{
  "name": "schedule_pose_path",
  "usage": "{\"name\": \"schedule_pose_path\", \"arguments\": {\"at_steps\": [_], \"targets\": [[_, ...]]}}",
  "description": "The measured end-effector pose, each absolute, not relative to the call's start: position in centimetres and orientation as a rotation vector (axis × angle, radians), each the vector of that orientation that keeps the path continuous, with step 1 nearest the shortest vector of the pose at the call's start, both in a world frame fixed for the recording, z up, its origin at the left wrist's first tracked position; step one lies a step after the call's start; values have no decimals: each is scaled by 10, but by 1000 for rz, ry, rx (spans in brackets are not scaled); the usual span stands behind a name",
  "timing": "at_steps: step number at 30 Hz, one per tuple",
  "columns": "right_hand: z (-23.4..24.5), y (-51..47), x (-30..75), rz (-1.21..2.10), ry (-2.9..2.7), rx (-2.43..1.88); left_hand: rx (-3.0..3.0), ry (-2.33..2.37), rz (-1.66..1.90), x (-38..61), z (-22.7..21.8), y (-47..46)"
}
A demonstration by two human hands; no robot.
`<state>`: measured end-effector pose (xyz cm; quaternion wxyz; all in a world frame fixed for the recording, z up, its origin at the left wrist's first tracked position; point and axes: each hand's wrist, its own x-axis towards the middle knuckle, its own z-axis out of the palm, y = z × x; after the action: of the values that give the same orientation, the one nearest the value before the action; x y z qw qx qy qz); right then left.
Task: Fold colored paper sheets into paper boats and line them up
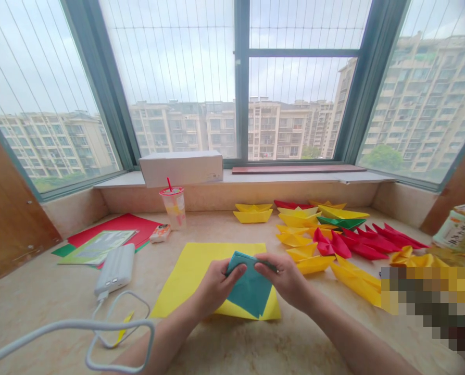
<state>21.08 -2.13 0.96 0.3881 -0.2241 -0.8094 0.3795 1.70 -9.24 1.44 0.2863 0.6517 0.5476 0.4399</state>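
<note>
A folded teal paper [251, 289], roughly diamond-shaped with one corner pointing toward me, is held between both hands. My left hand [220, 278] grips its upper left edge, thumb on the front face. On the upper right edge, my right hand [281, 273] pinches it the same way, its thumb near the middle. The fingers behind the paper are partly hidden. Beneath the hands lies a flat yellow sheet [189, 271] on the stone counter.
Several folded paper boats, including a yellow one [252, 213] and a green one [341, 223], crowd the right side. At left are red paper [142, 225], a white power bank [115, 268] with a cable [60, 325], and a plastic cup [173, 205]. A bottle [456, 226] stands far right.
</note>
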Motion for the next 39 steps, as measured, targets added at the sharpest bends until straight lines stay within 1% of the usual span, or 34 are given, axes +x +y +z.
{"name": "schedule_pose_path", "arguments": {"at_steps": [5, 10, 12, 15, 19, 23, 27, 30, 34, 39], "targets": [[6, -24, 204, 1113, -1873, -586, 1779, 1540, 1308, 14, 14, -93], [6, -28, 196, 1642, -1592, -421, 1763, 1592, 1462, 14, 13, -94], [3, -27, 193, 1741, -1583, -396, 1694, 1635, 1574, 14, 13, -93], [-4, -25, 189, 1724, -1747, -459, 1607, 1670, 1703, 14, 15, -92], [-11, -24, 187, 1632, -1818, -527, 1474, 1534, 1780, 16, 20, -91], [-10, -22, 189, 1581, -1811, -520, 1203, 1288, 1752, 20, 27, -90], [-11, -20, 190, 1586, -1791, -463, 1134, 1174, 1712, 21, 31, -92], [-15, -19, 189, 1563, -1766, -447, 1226, 1222, 1654, 20, 29, -93], [-20, -18, 188, 1505, -1785, -436, 1515, 1337, 1518, 17, 24, -94], [-19, -19, 190, 1418, -1818, -434, 1720, 1248, 1316, 13, 16, -95]]}}
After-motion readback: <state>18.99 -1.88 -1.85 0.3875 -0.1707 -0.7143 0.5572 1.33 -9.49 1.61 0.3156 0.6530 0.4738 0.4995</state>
